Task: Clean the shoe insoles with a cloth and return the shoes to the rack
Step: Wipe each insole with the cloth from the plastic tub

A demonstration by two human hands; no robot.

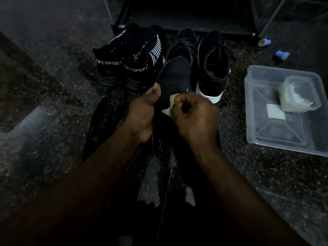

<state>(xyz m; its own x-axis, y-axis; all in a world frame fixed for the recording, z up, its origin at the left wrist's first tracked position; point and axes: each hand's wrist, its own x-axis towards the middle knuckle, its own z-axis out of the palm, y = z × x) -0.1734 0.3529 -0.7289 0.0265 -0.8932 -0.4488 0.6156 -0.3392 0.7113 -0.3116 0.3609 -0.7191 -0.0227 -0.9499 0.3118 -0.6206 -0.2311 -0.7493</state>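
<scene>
A black insole [174, 75] is being held up by the left grip [142, 110], which is clenched on the insole's left edge with the thumb lying on top. A pale cloth [173, 99] is being bunched in the closed right grip [193, 112] and pressed against the near part of the insole. The task is being judged as mid-way through the cleaning stage. Two pairs of shoes are standing on the floor [53, 86] just beyond the insole: a "SPORT" pair [127, 68] beyond and to its left, and a white-soled pair [213, 68] beyond and to its right. Nothing is being shown on the one dark shelf of the rack [186, 15] in view, farther beyond the insole. How many insoles are already wiped cannot be told. Refitting the insoles and returning all four shoes appear to be outstanding. Well to the right of the insole, a clear tub [252, 121] is holding a smaller container [298, 93]. Small blue bits [282, 55] are lying beyond the tub. The floor is dark, speckled and stone-like, and the room is being lit only dimly, so fine detail is being lost.
</scene>
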